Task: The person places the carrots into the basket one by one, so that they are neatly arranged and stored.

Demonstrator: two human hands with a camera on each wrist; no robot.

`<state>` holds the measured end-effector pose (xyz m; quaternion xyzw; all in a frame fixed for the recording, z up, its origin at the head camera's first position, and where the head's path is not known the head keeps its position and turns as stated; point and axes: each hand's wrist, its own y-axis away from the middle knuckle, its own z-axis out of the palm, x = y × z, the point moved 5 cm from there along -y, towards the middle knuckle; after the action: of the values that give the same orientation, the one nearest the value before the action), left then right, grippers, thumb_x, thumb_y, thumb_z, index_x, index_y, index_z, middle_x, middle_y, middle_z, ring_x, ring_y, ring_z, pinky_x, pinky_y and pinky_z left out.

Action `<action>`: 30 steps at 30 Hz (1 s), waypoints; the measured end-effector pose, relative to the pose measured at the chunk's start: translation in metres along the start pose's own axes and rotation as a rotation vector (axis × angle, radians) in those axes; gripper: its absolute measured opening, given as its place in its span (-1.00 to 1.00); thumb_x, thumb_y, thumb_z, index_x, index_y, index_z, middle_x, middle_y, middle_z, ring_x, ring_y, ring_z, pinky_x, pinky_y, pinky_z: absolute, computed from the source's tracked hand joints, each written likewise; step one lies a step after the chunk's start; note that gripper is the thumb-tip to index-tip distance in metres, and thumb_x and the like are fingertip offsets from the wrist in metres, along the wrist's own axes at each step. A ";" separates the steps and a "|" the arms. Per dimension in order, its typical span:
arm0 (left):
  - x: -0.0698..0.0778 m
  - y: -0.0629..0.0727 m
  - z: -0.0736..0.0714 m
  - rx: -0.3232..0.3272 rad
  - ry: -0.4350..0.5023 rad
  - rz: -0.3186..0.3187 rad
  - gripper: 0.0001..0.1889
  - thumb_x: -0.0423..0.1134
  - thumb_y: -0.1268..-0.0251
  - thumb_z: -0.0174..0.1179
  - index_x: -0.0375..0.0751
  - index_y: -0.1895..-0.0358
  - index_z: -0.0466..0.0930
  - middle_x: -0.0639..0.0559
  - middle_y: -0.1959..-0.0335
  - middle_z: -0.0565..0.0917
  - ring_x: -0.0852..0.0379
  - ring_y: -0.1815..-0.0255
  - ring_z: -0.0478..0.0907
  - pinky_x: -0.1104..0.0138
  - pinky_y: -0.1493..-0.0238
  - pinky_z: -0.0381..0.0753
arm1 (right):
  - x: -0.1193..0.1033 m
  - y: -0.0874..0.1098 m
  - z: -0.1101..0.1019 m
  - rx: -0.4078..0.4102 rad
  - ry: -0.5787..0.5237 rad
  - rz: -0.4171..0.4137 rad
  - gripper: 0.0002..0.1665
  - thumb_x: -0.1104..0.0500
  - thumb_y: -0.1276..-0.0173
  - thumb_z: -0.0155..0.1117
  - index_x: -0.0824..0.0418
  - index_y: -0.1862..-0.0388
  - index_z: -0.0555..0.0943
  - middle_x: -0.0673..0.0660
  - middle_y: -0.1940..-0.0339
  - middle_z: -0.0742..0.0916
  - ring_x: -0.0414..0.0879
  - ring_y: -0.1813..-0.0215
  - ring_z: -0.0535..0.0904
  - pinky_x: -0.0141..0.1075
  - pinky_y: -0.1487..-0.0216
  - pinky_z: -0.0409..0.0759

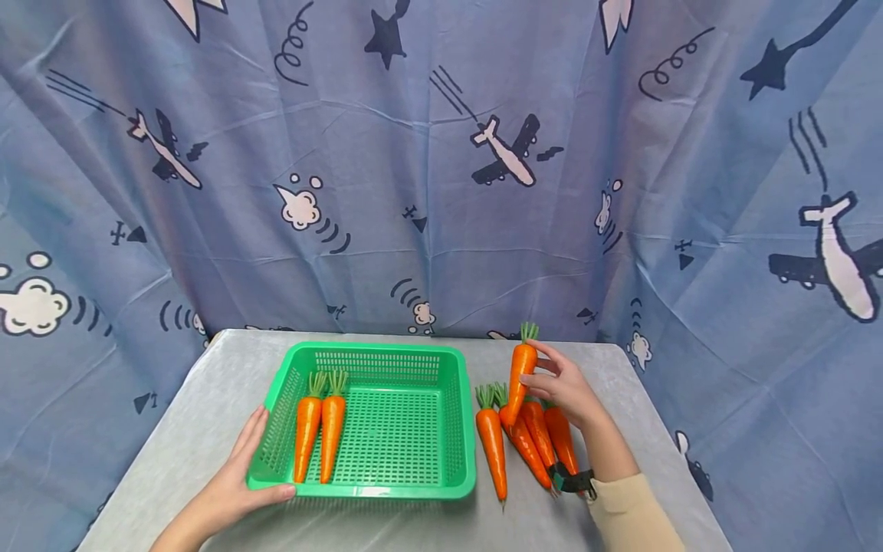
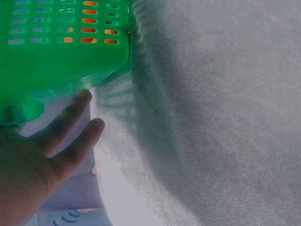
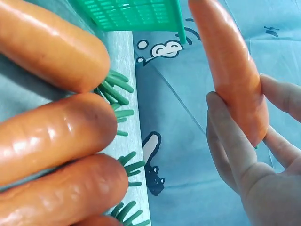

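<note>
My right hand (image 1: 567, 387) pinches an orange carrot (image 1: 520, 372) near its green-topped end, tip pointing down. The right wrist view also shows this carrot (image 3: 235, 70) between thumb and fingers, raised off the table. Below it, several carrots (image 1: 491, 441) lie side by side right of the basket, some partly hidden by my hand and wrist. The green plastic basket (image 1: 372, 491) holds two carrots (image 1: 332, 429) along its left side, tops toward the back. My left hand (image 1: 231, 483) touches the basket's front-left corner, thumb at the front rim, fingers extended along the left side.
A grey-white cloth covers the table (image 1: 172, 460). Behind it and at both sides hangs a blue curtain (image 1: 386, 192) printed with planes and stars. A dark strap (image 1: 571, 481) circles my right wrist.
</note>
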<state>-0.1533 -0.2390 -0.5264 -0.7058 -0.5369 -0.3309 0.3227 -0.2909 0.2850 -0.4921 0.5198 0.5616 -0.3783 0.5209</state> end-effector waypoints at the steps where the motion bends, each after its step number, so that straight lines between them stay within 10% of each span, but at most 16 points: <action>1: 0.000 0.000 0.000 -0.001 -0.004 0.000 0.31 -0.15 -0.01 0.54 0.03 -0.67 -0.32 -0.08 -0.68 -0.30 0.70 -0.44 -0.34 -0.51 -0.23 0.09 | -0.001 -0.001 0.002 -0.005 -0.005 -0.004 -0.10 0.20 -0.38 0.38 0.05 -0.62 0.20 0.38 -0.47 0.37 0.04 -0.13 0.65 -0.16 -0.04 0.70; 30: -0.002 -0.001 0.000 -0.005 -0.022 -0.009 0.30 -0.15 -0.01 0.54 0.07 -0.67 -0.33 -0.03 -0.68 -0.29 0.73 -0.43 -0.32 -0.44 -0.23 0.16 | -0.027 -0.012 0.041 -0.063 -0.024 -0.072 -0.10 0.22 -0.37 0.40 0.09 -0.61 0.21 0.41 -0.43 0.37 0.03 -0.05 0.68 -0.10 -0.02 0.71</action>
<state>-0.1544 -0.2393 -0.5279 -0.7077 -0.5429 -0.3258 0.3135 -0.2967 0.2379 -0.4736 0.4779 0.5852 -0.3851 0.5299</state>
